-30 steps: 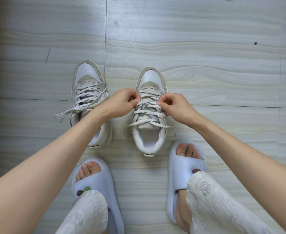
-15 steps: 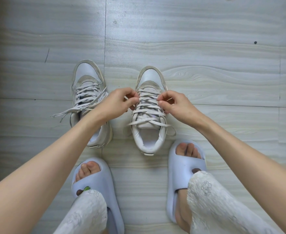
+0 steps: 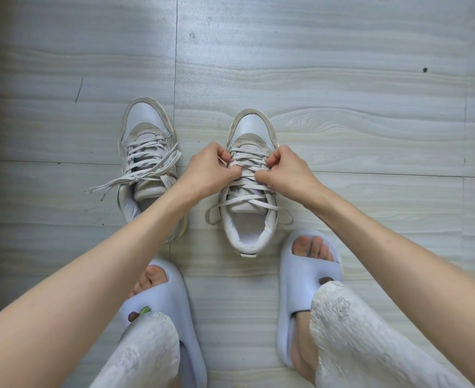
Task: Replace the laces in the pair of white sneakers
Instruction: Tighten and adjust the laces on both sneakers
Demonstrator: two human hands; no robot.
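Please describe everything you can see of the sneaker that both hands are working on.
The right sneaker stands upright on the pale wood-look floor, toe pointing away from the person. It looks like white leather with worn beige toe trim and a padded white collar. Its flat beige lace is still threaded, the ends lying loose at both sides. The left hand and the right hand pinch the lace rows near the toe end. It touches neither the other sneaker nor the slippers.

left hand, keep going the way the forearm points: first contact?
The left hand already pinches the lace of the right-hand sneaker; beyond that, probably the right hand, though depth is unclear.
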